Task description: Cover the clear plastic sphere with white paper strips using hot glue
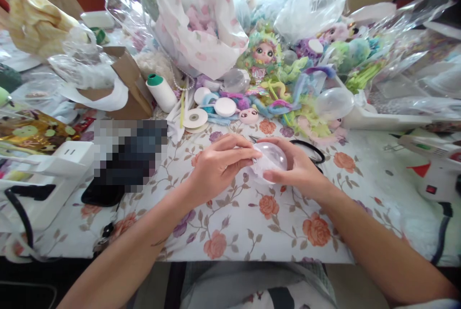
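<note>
My right hand [297,167] is curved round a clear plastic dome [274,154], thumb at its near side and fingers behind. Thin whitish, see-through material [260,167] shows along the dome's left side. There my left hand [224,159] has its fingertips pinched together against the material; exactly what lies between them is too small to make out. Both hands are just above the flowered tablecloth [248,222]. Behind the right hand, a black loop [317,151], perhaps a scissor handle, lies on the cloth.
Dolls such as a green-haired one [264,54], ribbon spools [195,119], a thread cone [161,92] and plastic bags [201,54] crowd the back. A blurred-out dark object [131,155] and a power strip [54,174] lie left; a glue gun [432,165] stands right.
</note>
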A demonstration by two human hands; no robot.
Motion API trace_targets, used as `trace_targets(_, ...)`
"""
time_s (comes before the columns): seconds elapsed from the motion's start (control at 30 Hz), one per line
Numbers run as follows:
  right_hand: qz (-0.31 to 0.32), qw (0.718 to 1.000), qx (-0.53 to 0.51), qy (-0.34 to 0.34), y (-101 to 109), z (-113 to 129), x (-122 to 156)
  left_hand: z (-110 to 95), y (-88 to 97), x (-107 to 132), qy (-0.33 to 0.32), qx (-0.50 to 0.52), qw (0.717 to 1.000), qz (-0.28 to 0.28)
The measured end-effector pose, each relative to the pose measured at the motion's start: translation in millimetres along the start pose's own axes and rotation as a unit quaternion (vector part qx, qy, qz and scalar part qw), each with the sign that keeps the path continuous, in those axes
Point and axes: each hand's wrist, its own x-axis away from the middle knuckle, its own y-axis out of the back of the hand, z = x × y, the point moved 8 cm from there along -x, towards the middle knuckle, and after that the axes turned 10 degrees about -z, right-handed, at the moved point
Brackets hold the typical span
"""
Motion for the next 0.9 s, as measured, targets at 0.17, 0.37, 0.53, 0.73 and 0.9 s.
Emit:
trace_targets(0.17,0.016,1.0,0.003,0.004,0.3,-0.5,-0.6,-6.1,-1.9,2.0,-0.035,-0.001,0.999,0.001)
trace_targets(0.37,0.017,1.0,0.012,-0.001,1.7,2.3,-0.5,-11.7,-4.0,6.5,-0.083,-0.016,0.996,0.003)
trace_targets(0.53,-0.005,0.999,0.043,-0.001,3.7,4.3,-0.7,-13.3,-7.7,10.7,-0.118,-0.059,0.991,0.011)
trace_targets(0.73,0.006,0.999,0.04,-0.017,1.9,1.9,0.4,-13.6,-9.3,13.1,-0.124,-0.067,0.99,0.014)
trace_targets(0.9,0.013,0.999,0.028,-0.018,1.2,1.5,-0.3,-13.4,-10.6,13.9,-0.112,-0.038,0.993,0.02)
